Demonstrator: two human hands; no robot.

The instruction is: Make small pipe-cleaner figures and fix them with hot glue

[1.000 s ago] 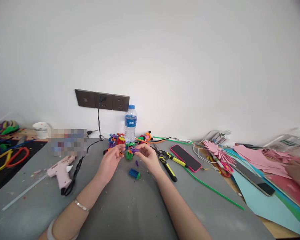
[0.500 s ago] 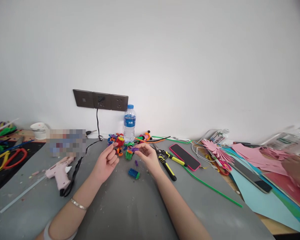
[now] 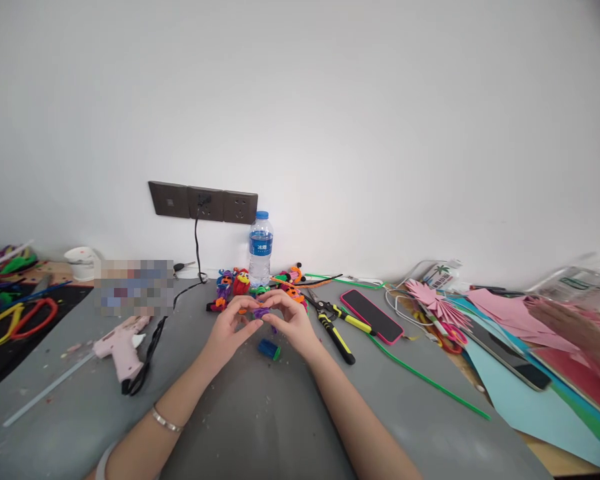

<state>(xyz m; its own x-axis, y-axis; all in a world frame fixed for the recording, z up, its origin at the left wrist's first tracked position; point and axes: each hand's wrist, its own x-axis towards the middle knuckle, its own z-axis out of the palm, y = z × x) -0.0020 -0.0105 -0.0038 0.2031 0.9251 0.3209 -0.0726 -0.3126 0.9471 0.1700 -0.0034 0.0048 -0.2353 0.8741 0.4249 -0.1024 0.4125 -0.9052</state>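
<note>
Over the middle of the table my left hand (image 3: pixel 234 324) and my right hand (image 3: pixel 291 323) meet at the fingertips, both closed in a pinch. Between them is a small purple fuzzy piece (image 3: pixel 261 312), apparently pipe cleaner; its shape is partly covered by my fingers. Just below lies a short blue roll with a green end (image 3: pixel 269 349). Behind my hands stand small figures of fuzzy stems, among them a red one (image 3: pixel 241 283) and a purple one (image 3: pixel 225 283). Other colourful figures (image 3: pixel 293 275) are partly hidden by my right hand.
A water bottle (image 3: pixel 261 248) stands against the wall. Yellow-black pliers (image 3: pixel 336 338), a phone (image 3: pixel 371 316) and a green stem (image 3: pixel 430 378) lie right. A pink glue gun (image 3: pixel 124 348) lies left. Another person's hand (image 3: pixel 575 327) rests over pink paper (image 3: pixel 517 317) at far right.
My left hand has moved right and reached the purple piece beside my right hand's fingers. At far right, the other person's hand has moved left over the paper.
</note>
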